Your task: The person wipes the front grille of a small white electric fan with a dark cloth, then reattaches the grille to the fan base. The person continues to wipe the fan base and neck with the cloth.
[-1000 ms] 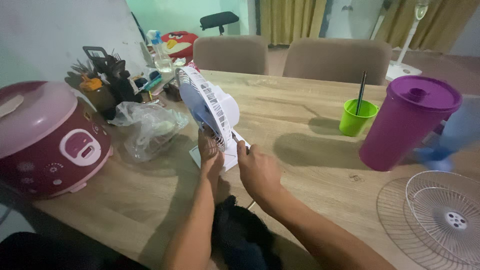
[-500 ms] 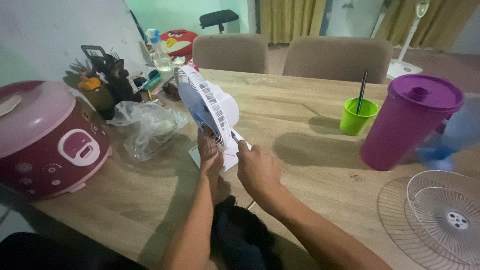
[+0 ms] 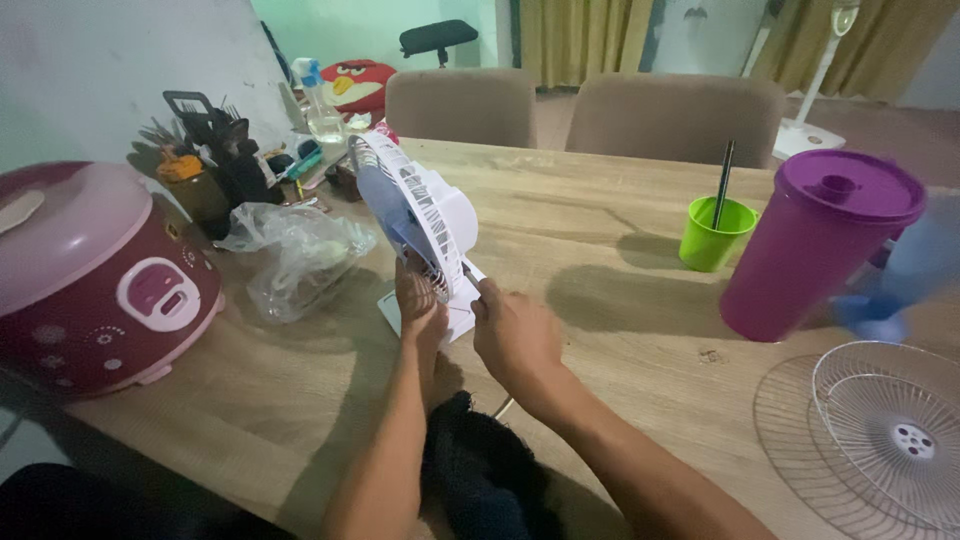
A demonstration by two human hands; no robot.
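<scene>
Fan: a small white plastic desk fan with a slatted round grille and pale blue blades stands near the middle of the wooden surface, on a flat white base.
Facing: its head is tilted, front grille turned left and slightly up, rear housing toward the right; the round face stands roughly on edge.
Left hand: wrapped around the fan's lower stem, just under the grille.
Right hand: clenched on what seems to be a thin tool whose tip meets the fan's back; the tool is mostly hidden.
Nearby: crumpled clear plastic bag to the left, glossy maroon rice cooker beyond it.
Right side: smooth purple lidded jug, lime green cup, round wire fan guard.
</scene>
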